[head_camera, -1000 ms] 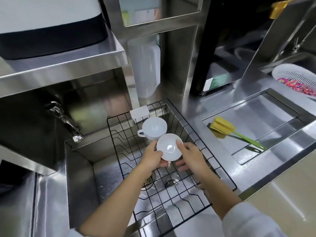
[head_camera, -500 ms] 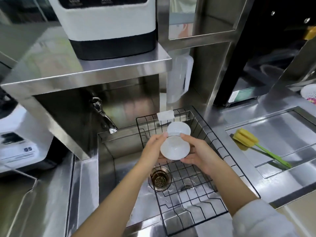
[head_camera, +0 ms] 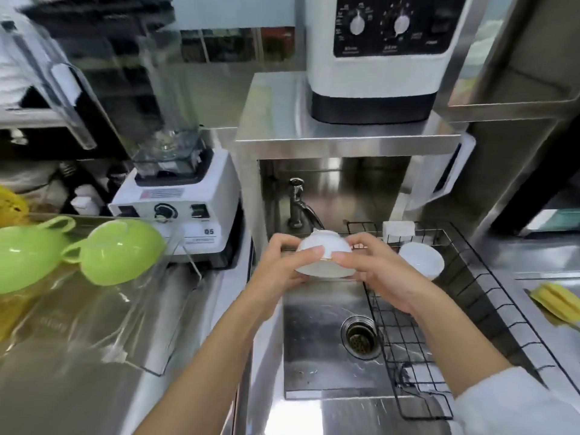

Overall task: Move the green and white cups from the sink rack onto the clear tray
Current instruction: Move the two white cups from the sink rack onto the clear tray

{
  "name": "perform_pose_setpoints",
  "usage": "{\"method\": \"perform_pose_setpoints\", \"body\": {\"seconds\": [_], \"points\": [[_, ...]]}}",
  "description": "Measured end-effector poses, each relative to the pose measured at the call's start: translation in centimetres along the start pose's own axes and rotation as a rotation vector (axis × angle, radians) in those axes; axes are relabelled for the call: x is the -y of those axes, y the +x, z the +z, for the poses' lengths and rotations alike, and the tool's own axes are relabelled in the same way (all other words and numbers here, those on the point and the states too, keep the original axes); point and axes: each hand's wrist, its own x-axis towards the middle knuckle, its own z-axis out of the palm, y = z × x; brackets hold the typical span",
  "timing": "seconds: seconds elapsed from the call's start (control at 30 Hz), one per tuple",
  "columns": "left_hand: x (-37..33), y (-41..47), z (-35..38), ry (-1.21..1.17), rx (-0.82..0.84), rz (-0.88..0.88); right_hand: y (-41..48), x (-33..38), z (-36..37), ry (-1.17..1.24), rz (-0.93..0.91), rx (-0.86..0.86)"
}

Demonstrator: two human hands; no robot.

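Green cups (head_camera: 116, 251) already sit on the clear tray (head_camera: 150, 324) at the counter's left. Both hands, left hand (head_camera: 277, 266) and right hand (head_camera: 376, 271), clasp one white cup (head_camera: 323, 254) over the sink; another white cup (head_camera: 422, 260) waits in the sink rack (head_camera: 470, 293).

Everything here is stainless steel, bright with glare. A steel table (head_camera: 78, 381) runs along the left, beside a sunken sink basin (head_camera: 317, 340) with a round drain (head_camera: 359, 337) and a tap (head_camera: 298, 204) at its back wall. Above the tap, a steel shelf (head_camera: 342, 136) carries a white appliance with dials (head_camera: 381, 54). A white blender (head_camera: 175, 196) stands on the left, and a yellow sponge (head_camera: 554, 301) lies on the right.
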Motion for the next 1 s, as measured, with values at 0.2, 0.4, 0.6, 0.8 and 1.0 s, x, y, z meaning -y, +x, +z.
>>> {"method": "perform_pose_setpoints", "body": {"seconds": [0.2, 0.4, 0.6, 0.8, 1.0], "points": [[-2.9, -4.9, -6.6, -0.052, -0.146, 0.201, 0.3, 3.7, 7.8, -0.106, -0.107, 0.188], [-6.1, -9.9, -14.2, 0.022, -0.126, 0.335, 1.0, 6.3, 16.5, -0.209, -0.323, 0.240], [-6.9, -14.2, -20.9, 0.302, -0.202, 0.360, 2.9, 6.2, 23.6, -0.303, -0.363, 0.380], [-6.1, -16.1, -26.2, 0.527, -0.327, 0.268, 4.8, 6.2, 29.5, -0.568, -0.395, 0.496], [-5.7, -16.8, -28.8, 0.689, -0.465, 0.244, 6.9, 6.7, 33.4, -0.796, -0.410, 0.602]]}}
